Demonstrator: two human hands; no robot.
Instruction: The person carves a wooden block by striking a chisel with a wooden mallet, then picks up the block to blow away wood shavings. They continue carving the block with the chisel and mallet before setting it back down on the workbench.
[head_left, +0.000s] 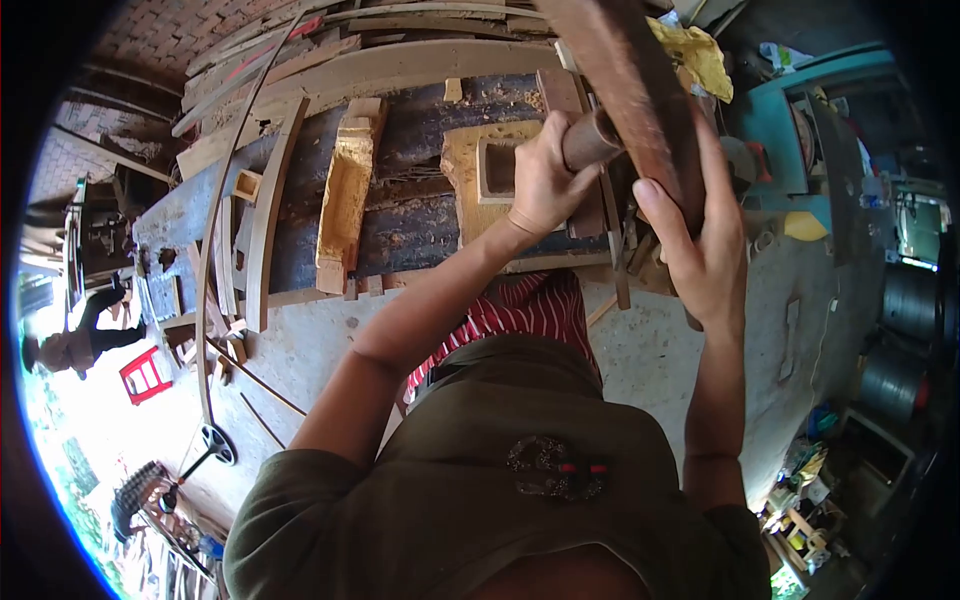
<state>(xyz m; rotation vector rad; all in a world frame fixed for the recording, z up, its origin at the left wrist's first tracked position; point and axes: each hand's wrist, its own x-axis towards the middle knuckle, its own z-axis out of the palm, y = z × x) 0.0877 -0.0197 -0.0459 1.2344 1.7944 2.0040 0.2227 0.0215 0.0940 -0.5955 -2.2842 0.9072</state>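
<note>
My right hand [705, 225] is closed around a long, curved dark-brown piece of wood [650, 95], with the thumb lying along its near face. The wood rises past the top of the view. A brown cylindrical piece [588, 142] is in my closed left hand [548, 175], its round end right at the edge of the curved wood. Below my left hand, on the bench, lies a yellowish wooden board [465, 205] with a square frame-like piece [497, 170] on it.
The dark-topped workbench [410, 225] carries a hollowed wooden block [345, 205] and long strips [275, 215]. More planks [430, 55] are stacked behind. A teal machine cabinet [775, 130] stands at right. On the floor at left is a red stool [146, 376], near a person [85, 335].
</note>
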